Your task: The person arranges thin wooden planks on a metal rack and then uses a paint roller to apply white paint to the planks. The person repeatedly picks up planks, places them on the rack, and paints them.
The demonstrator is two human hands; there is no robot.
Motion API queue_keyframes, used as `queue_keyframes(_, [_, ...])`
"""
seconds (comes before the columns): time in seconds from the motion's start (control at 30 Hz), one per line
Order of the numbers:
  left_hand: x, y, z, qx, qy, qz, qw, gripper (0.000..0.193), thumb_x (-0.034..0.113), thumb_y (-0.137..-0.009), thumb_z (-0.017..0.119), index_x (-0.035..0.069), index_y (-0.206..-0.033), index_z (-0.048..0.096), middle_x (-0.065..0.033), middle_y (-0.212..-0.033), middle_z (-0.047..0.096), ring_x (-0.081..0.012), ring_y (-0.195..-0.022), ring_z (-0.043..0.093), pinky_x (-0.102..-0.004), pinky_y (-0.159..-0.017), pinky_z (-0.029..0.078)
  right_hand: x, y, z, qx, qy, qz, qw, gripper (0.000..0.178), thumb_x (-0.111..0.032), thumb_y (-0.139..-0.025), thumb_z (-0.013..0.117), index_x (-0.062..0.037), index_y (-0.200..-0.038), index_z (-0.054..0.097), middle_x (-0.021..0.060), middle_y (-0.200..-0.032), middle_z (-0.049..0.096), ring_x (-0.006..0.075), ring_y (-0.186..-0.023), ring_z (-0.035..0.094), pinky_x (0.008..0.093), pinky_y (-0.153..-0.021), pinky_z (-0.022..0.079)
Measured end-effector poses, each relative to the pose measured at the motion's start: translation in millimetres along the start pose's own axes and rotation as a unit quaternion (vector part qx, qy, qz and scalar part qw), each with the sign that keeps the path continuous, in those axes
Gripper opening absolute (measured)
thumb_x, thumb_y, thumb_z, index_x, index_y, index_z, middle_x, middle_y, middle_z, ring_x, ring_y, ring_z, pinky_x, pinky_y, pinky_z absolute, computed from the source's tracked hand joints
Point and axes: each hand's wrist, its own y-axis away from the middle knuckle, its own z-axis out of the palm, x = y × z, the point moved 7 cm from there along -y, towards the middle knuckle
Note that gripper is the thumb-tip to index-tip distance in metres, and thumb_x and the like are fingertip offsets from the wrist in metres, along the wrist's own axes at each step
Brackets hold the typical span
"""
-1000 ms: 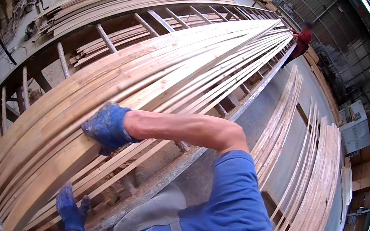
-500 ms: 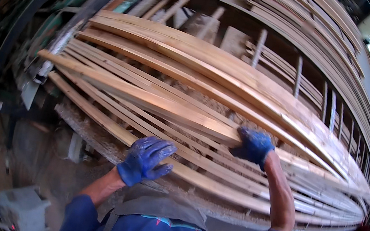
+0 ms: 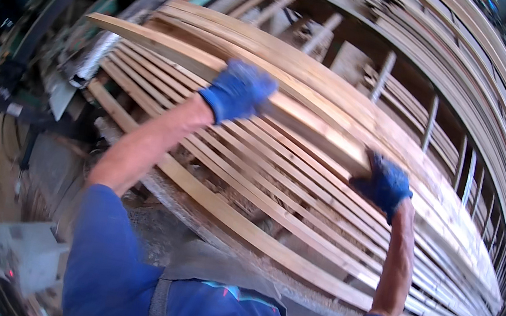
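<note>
While the blue-gloved left hand (image 3: 238,92) and blue-gloved right hand (image 3: 383,182) clasp a long pale wooden board (image 3: 152,42) beyond the thin pale wooden strips (image 3: 287,213), shifting it seems the step in hand; moving on probably calls for level, two-handed support.

Gloves (image 3: 238,92) and shirt (image 3: 198,307) are blue, the apron (image 3: 214,267) grey.
</note>
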Motion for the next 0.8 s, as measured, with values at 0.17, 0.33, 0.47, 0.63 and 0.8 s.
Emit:
queue_keyframes(0.17, [-13.9,-55.2,-10.4,0.049,-0.006,0.025,0.998,0.06,0.038,-0.07,0.085,0.009,-0.119,0.063,-0.012,-0.104,0.066,-0.0298,-0.095,0.066,-0.0447,-0.083,0.053,-54.8,43.9,-47.6,0.33,-0.021,-0.167,0.929,0.047,-0.024,-0.087,0.074,-0.009,-0.128,0.058,0.0083,-0.098,0.071,0.0229,-0.091,0.067,0.0398,-0.086,0.053])
queue_keyframes(0.33, [-31.6,-85.5,2.4,0.083,0.042,0.053,0.994,0.051,0.042,-0.075,0.081,0.006,-0.107,0.065,-0.0147,-0.095,0.069,-0.0357,-0.085,0.068,-0.0453,-0.078,0.055,28.0,-17.8,51.6,0.193,0.039,0.029,0.98,0.07,-0.049,-0.079,0.077,-0.0045,-0.129,0.057,0.0183,-0.107,0.066,0.0362,-0.097,0.064,0.0441,-0.088,0.051])
queue_keyframes(0.47, [-34.8,-91.9,28.8,0.052,0.043,0.009,0.998,0.04,0.039,-0.071,0.081,0.011,-0.095,0.068,-0.0149,-0.092,0.069,-0.0361,-0.085,0.069,-0.047,-0.075,0.056,94.2,-27.5,104.3,0.194,-0.026,0.082,0.977,0.052,-0.048,-0.082,0.074,-0.0055,-0.112,0.072,0.0151,-0.1,0.074,0.0338,-0.091,0.07,0.0446,-0.084,0.053])
queue_keyframes(0.63, [-31.7,-93.7,56.7,-0.01,0.021,0.012,1.0,0.049,0.043,-0.073,0.081,0.012,-0.106,0.064,-0.0113,-0.101,0.07,-0.0323,-0.095,0.069,-0.0477,-0.081,0.053,138.2,-20.5,156.0,-0.006,0.048,0.169,0.985,0.073,-0.053,-0.079,0.075,-0.0086,-0.134,0.057,0.0211,-0.127,0.063,0.0392,-0.12,0.058,0.0485,-0.102,0.045])
queue_keyframes(0.8, [-25.0,-94.7,68.1,-0.029,0.033,0.012,0.999,0.048,0.045,-0.074,0.08,0.012,-0.105,0.064,-0.0113,-0.1,0.07,-0.0318,-0.094,0.069,-0.0473,-0.08,0.053,136.6,-6.0,143.2,0.051,0.11,0.141,0.983,0.076,-0.053,-0.079,0.075,-0.0079,-0.137,0.055,0.022,-0.139,0.054,0.0401,-0.129,0.05,0.0499,-0.106,0.041])
